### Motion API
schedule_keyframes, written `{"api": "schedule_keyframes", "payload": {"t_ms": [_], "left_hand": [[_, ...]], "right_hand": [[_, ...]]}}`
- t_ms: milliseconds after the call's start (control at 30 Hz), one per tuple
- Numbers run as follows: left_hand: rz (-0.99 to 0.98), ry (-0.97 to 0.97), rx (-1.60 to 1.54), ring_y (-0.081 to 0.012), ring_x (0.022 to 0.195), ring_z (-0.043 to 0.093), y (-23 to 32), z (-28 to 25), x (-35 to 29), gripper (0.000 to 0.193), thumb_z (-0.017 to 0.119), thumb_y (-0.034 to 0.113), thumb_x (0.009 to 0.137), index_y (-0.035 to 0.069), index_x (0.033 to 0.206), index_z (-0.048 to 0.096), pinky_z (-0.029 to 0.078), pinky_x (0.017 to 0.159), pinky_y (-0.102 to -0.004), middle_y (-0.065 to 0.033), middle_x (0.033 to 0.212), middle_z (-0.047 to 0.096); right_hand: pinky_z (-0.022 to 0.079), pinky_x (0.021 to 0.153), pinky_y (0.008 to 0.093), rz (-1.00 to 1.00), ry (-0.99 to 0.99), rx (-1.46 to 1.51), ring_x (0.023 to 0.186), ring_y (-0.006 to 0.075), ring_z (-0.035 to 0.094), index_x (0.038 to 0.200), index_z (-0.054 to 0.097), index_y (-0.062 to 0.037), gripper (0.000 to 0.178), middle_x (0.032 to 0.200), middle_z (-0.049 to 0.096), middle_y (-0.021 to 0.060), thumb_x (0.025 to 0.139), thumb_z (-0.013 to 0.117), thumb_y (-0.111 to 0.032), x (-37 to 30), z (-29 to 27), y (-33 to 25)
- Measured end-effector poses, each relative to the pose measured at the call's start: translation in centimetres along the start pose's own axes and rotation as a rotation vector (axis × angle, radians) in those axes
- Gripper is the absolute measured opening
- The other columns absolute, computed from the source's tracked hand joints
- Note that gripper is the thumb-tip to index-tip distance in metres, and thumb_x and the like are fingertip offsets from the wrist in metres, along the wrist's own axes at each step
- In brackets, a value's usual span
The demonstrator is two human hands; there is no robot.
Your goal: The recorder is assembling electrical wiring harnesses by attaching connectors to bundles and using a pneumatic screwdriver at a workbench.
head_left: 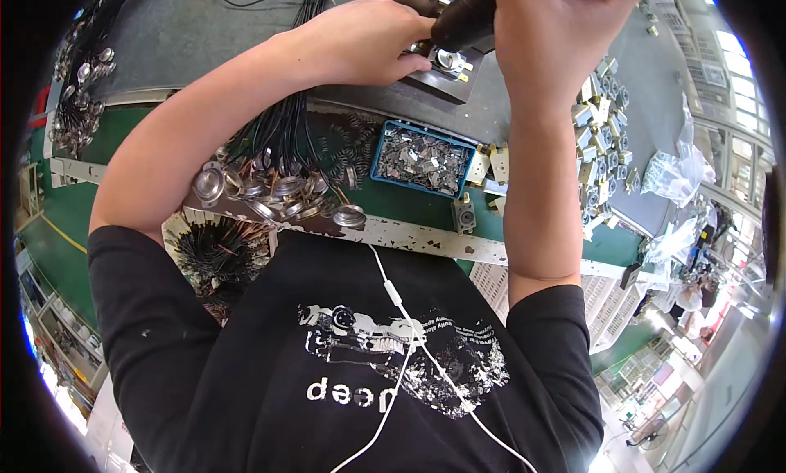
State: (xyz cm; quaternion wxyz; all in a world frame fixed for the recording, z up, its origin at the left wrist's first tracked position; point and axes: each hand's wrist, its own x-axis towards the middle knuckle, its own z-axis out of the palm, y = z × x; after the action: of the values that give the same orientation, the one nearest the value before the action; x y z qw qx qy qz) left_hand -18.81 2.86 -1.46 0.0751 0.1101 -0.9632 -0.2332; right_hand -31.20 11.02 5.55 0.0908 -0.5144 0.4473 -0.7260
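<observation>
My right hand (553, 43) is wrapped round a thick black tool (467, 21), its nose pointing down and left; its exact kind does not show. Beneath that nose sits a small round-topped metal part (449, 59) with yellowish tabs, seated on a steel block (442, 84). My left hand (372, 43) reaches in from the left, with thumb and forefinger closed at the near side of this part. The forefinger's tip is partly hidden behind the tool.
A blue tray (381, 158) of small metal pieces stands near the table's front edge. Left of it lie black wires (282, 129) ending in round metal caps (286, 194), and loose springs (352, 149). Several cream-coloured blocks (602, 137) and plastic bags (675, 174) lie to the right.
</observation>
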Motion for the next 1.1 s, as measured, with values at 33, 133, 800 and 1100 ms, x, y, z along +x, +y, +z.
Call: {"api": "schedule_keyframes", "payload": {"t_ms": [33,133,800,1100], "left_hand": [[0.016,0.022,0.025,-0.0377,0.088,0.068,0.0,0.0,0.1,0.028,0.072,0.026,0.092,-0.001,0.094,0.063,0.055,0.077,-0.0466,-0.0160,0.089,0.068],[-0.053,-0.099,0.014,-0.0377,0.098,0.069,0.4,-0.6,0.5,0.033,0.070,0.025,0.092,0.011,0.122,0.066,0.056,0.086,-0.0498,-0.0168,0.097,0.073],[0.170,0.122,0.112,-0.0288,0.099,0.069,0.0,1.4,-0.2,0.034,0.075,0.028,0.089,0.013,0.119,0.069,0.057,0.086,-0.0420,-0.0042,0.110,0.065],[0.291,0.064,0.062,-0.0277,0.094,0.070,-0.2,0.2,-1.5,0.032,0.076,0.022,0.086,0.017,0.117,0.069,0.056,0.080,-0.0406,-0.0050,0.100,0.066]], "right_hand": [[0.057,0.076,0.0278,-0.018,0.005,-0.068,0.089,0.0157,0.067,0.134,0.045,-0.0005,0.060,0.109,0.065,0.0097,0.084,0.078,0.004,0.1,-0.1,0.2],[0.057,0.075,0.0274,0.046,0.011,-0.034,0.088,0.0158,0.067,0.131,0.046,-0.0006,0.057,0.104,0.066,0.0093,0.084,0.078,0.005,-0.1,-0.1,0.1],[0.051,0.059,0.0255,0.173,0.083,-0.137,0.060,0.0122,0.061,0.114,0.066,0.0061,0.028,0.078,0.068,0.0075,0.095,0.069,-0.014,1.6,-1.3,-5.1],[0.051,0.062,0.0257,0.127,0.199,-0.326,0.068,0.0130,0.063,0.118,0.064,0.0021,0.030,0.086,0.067,0.0060,0.095,0.073,-0.016,2.5,-5.2,-2.7]]}}
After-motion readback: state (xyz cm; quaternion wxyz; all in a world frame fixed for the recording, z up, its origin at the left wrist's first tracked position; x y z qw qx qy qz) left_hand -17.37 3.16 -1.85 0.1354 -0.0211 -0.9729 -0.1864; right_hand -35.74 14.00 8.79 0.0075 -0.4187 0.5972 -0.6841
